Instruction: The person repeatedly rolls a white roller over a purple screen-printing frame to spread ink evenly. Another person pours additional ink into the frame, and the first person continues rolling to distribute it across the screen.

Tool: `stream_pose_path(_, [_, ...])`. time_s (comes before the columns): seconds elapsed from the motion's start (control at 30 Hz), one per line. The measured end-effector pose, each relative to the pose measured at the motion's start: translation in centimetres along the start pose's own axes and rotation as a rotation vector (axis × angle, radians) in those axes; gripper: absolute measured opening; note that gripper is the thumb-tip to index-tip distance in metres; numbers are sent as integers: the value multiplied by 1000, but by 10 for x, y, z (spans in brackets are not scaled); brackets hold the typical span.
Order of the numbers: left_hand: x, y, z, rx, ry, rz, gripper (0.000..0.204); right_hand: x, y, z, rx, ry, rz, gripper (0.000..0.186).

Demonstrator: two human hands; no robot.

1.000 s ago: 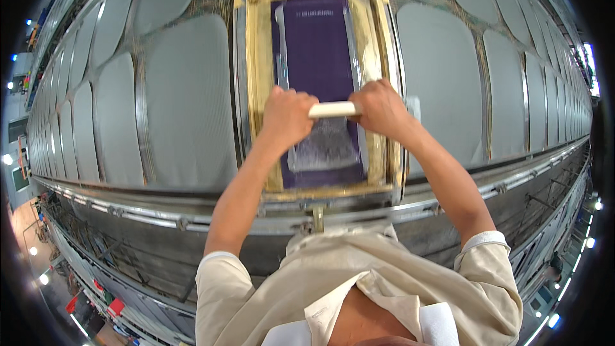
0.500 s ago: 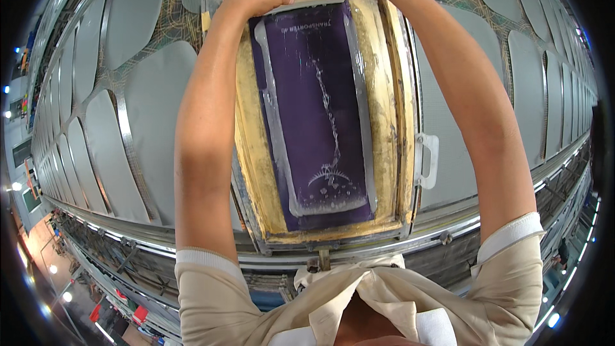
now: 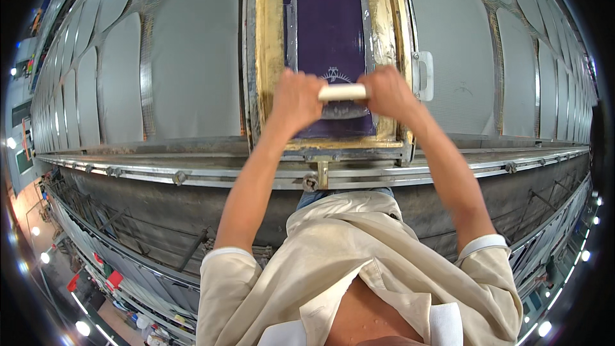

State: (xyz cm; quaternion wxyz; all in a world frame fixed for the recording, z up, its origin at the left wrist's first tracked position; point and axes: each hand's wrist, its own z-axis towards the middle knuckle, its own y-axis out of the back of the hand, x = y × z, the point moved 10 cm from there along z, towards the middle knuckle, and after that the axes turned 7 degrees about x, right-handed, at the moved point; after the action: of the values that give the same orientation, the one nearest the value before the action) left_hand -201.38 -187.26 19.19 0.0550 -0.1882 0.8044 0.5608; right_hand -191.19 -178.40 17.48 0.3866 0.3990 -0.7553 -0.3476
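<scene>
A pale squeegee (image 3: 344, 93) spans the near part of a screen-printing frame (image 3: 269, 45), pressed against its purple mesh (image 3: 328, 25). My left hand (image 3: 298, 99) is closed round the squeegee's left end. At its right end my right hand (image 3: 388, 93) grips it too. Light lettering shows at the mesh's far end, and a white emblem (image 3: 334, 74) sits just beyond the squeegee. Wet, whitish ink (image 3: 291, 19) lines both long sides of the mesh. A greyish band of ink lies under and in front of the squeegee, partly hidden by it.
Grey flat panels (image 3: 195, 57) lie in rows on the long table, left and right of the frame. A white handle (image 3: 424, 75) juts from the frame's right side. A metal rail (image 3: 250, 176) with round knobs runs along the table's near edge.
Both hands have drawn the squeegee from the frame's far end to its near part. The streak of ink down the middle of the mesh is gone. The frame now sits higher in view.
</scene>
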Motion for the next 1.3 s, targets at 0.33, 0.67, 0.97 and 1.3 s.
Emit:
stream_pose_path(0.33, [-20, -4, -80, -293, 106, 77, 22, -214, -3, -36, -813, -334, 525, 43])
stream_pose_path(0.67, [-41, -20, -78, -323, 30, -29, 8, -267, 23, -63, -856, -531, 703, 37])
stream_pose_path(0.97, [153, 16, -158, -273, 181, 83, 14, -23, 7, 44, -855, -442, 1091, 22])
stream_pose_path(1.3, [236, 19, -219, -241, 62, 146, 15, 62, -17, 105, -798, -489, 1102, 22])
